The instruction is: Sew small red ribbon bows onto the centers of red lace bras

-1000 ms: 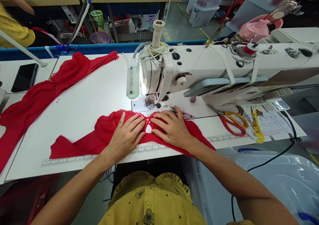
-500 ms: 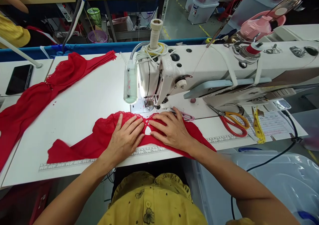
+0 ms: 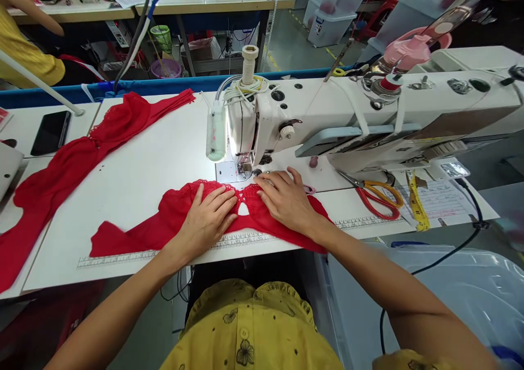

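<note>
A red lace bra (image 3: 164,222) lies spread on the white sewing table, in front of the sewing machine's needle and presser foot (image 3: 244,168). My left hand (image 3: 209,212) rests flat on its left cup, fingers stretched toward the lace edge. On the right cup lies my right hand (image 3: 284,198), fingers extended and slightly apart. Between the two hands shows the bra's centre, with small crossed strips above a white gap. A pink-handled tool (image 3: 310,189) sits partly hidden behind my right hand. Both palms press on the cloth without gripping it.
More joined red bra pieces (image 3: 77,157) stretch across the table's left side. Scissors (image 3: 379,195) with red and orange handles, a yellow tape measure (image 3: 416,203) and a paper sheet lie at right. A phone (image 3: 51,133) is far left. A plastic bin (image 3: 409,299) stands below right.
My right hand has shifted slightly up toward the machine, off the bra's centre, uncovering more of the right cup's lace. My left hand stays on the left cup. The camera view has shifted a little.
</note>
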Motion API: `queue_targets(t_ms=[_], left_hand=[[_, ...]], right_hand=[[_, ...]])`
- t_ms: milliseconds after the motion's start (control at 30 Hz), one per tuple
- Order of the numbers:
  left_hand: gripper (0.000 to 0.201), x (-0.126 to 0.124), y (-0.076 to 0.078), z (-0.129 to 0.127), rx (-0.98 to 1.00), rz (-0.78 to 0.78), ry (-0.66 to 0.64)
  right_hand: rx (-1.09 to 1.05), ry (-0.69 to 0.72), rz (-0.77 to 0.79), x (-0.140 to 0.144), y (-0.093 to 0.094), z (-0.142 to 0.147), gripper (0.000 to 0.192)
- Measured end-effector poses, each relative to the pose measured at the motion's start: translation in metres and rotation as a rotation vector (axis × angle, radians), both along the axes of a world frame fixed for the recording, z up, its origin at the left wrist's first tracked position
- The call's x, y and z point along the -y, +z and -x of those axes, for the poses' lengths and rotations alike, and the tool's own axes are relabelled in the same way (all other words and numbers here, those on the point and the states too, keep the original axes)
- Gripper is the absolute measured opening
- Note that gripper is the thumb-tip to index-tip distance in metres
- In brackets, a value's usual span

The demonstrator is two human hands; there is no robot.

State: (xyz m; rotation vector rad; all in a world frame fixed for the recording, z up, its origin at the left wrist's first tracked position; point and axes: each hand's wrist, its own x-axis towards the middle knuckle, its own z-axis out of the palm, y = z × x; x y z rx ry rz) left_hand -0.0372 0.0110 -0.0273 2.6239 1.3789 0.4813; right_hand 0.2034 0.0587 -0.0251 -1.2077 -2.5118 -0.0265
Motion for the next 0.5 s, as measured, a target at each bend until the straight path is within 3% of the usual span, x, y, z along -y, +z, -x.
queue_targets(t_ms=[133,233,300,400,500], left_hand=[[0.032,-0.002,0.014,-0.002,0.053,0.067,-0.008],[0.03,0.001,0.027,-0.009,0.255,0.217,0.087],[0.035,0.005,0.033,-0.016,0.516,0.452,0.198],[0.045,0.013,0.038,-0.029,1.08,0.869,0.346],[0.038,0.022,0.038,-0.04,1.489,0.991,0.469]], right_hand=[[0.074,-0.017,0.032,-0.012,0.001,-0.002,0.02],[0.065,0.006,-0.002,-0.011,0.005,0.0,0.013],[0.067,-0.036,-0.082,0.0,0.012,0.007,0.015],[0.051,-0.079,-0.255,0.031,0.023,0.025,0.018],[0.044,0.049,-0.352,0.066,0.028,0.047,0.014]])
